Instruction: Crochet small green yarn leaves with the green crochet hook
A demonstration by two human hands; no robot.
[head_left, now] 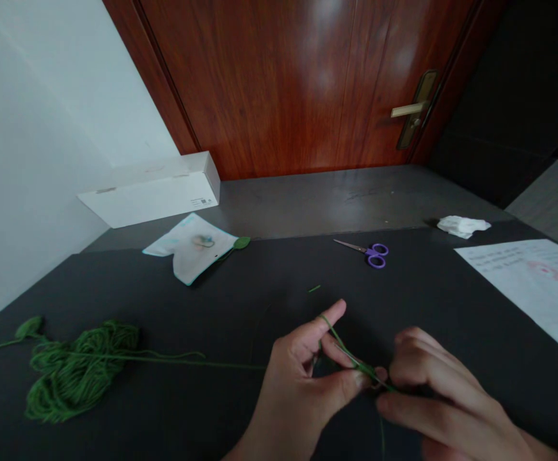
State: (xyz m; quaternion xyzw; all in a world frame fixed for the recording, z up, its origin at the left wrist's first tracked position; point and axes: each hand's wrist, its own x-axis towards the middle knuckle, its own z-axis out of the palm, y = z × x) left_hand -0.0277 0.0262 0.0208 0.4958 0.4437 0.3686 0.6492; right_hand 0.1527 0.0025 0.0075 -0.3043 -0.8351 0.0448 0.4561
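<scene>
Green yarn [335, 337] loops over the raised index finger of my left hand [308, 378]. That hand's thumb and another finger pinch a small green piece of yarn work [366, 369]. My right hand [445, 390] is just to the right, fingers curled together around the yarn near a thin strand or tool, slightly blurred; what exactly it holds is too small to make out. A strand runs left from my left hand to a loose green yarn skein [82, 368]. A green leaf-shaped piece [29, 327] lies beside the skein.
Purple-handled scissors [375, 255] lie beyond my hands, with a short yarn scrap [314, 289] nearer. A white packet [199, 246] touches another green leaf [242, 242]. Farther back is a white box [159, 192]. At right are crumpled tissue [462, 225] and a printed sheet [523, 275].
</scene>
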